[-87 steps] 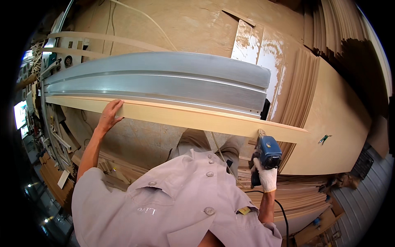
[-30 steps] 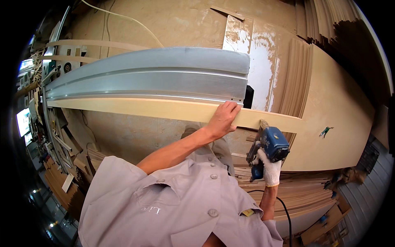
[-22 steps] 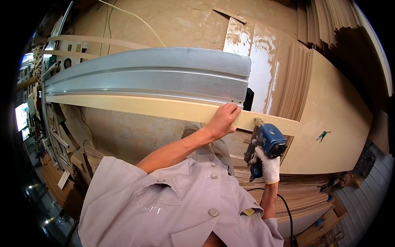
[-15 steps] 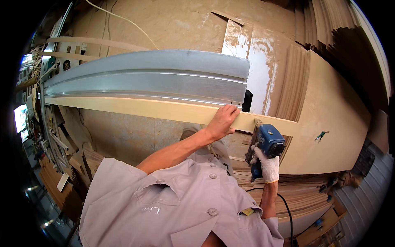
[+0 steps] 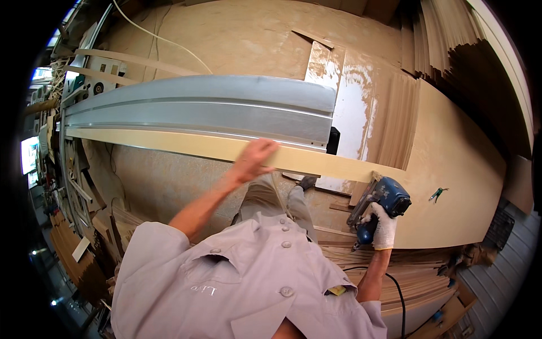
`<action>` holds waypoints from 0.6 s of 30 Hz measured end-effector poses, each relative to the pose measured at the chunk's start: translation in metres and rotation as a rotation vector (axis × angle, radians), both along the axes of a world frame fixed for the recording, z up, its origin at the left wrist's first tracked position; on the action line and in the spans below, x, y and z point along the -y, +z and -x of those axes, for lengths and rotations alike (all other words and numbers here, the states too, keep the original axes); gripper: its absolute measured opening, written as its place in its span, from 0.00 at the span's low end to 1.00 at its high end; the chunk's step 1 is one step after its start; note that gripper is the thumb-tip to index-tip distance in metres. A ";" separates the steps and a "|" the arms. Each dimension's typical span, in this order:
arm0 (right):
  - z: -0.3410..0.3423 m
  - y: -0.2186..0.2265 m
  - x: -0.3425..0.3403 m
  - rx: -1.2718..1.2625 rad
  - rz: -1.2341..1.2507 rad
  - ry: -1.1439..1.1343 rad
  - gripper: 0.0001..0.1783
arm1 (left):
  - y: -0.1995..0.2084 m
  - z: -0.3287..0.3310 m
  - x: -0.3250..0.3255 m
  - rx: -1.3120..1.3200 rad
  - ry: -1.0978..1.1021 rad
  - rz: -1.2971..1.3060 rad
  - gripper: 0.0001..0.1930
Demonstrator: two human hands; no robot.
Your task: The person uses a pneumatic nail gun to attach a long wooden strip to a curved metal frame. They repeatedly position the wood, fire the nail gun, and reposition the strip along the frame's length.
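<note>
A long pale wooden strip point(image 5: 197, 145) lies along the near edge of a grey metal beam-like table point(image 5: 226, 113), its right end reaching past the metal. My bare left hand point(image 5: 255, 161), slightly blurred, is closed over the strip, fingers on top and thumb at the near edge. In a white glove, my right hand point(image 5: 384, 227) grips a blue nail gun point(image 5: 389, 195). The gun's nose meets the strip's near edge close to the right end. A black hose point(image 5: 400, 294) runs beneath my right forearm.
Under the strip's right end is a pale wood panel point(image 5: 451, 141) bearing green-handled pliers point(image 5: 438, 195). Stacked thin wooden strips point(image 5: 393, 124) lie beyond it, and more boards point(image 5: 418, 282) sit by my right arm. A pale cord point(image 5: 164, 37) crosses the far floor.
My left hand has slid left along the strip. My right hand has carried the nail gun rightward, closer to the strip's right end. The whole view has shifted slightly.
</note>
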State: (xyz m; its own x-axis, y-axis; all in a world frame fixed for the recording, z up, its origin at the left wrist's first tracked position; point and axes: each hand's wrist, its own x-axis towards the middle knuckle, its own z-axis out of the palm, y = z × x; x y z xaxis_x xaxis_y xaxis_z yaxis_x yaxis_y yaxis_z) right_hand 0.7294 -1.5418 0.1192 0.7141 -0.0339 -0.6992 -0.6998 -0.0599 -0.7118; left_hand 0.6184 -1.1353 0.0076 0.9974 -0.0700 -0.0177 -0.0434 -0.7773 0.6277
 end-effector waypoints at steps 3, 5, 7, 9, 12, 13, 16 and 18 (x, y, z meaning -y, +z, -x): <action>0.003 0.004 0.000 -0.065 -0.055 0.023 0.15 | 0.008 0.061 -0.099 -0.027 0.069 -0.129 0.44; 0.012 0.007 -0.013 -0.081 -0.083 0.084 0.12 | 0.021 0.100 -0.168 -0.108 0.111 -0.231 0.45; 0.030 0.004 -0.033 -0.072 -0.031 0.176 0.12 | 0.034 0.139 -0.236 -0.163 0.128 -0.297 0.46; 0.048 -0.003 -0.054 -0.104 -0.039 0.210 0.09 | 0.034 0.180 -0.302 -0.256 0.190 -0.332 0.45; 0.068 -0.001 -0.096 -0.153 -0.041 0.195 0.11 | 0.049 0.199 -0.361 -0.340 0.213 -0.325 0.46; 0.074 -0.003 -0.108 -0.137 -0.023 0.216 0.11 | 0.050 0.206 -0.375 -0.347 0.184 -0.331 0.47; 0.089 -0.006 -0.144 -0.100 0.016 0.265 0.10 | 0.051 0.216 -0.407 -0.355 0.111 -0.334 0.48; 0.095 -0.001 -0.165 -0.107 0.024 0.278 0.10 | 0.052 0.217 -0.414 -0.355 0.079 -0.313 0.48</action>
State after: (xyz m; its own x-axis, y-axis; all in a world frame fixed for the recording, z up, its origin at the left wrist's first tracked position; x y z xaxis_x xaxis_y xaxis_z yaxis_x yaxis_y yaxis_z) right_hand 0.6342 -1.3765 0.1177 0.6203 0.1349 -0.7727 -0.7254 -0.2759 -0.6306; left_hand 0.4014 -0.7215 0.0591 0.9280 0.0684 -0.3662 0.1977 -0.9236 0.3286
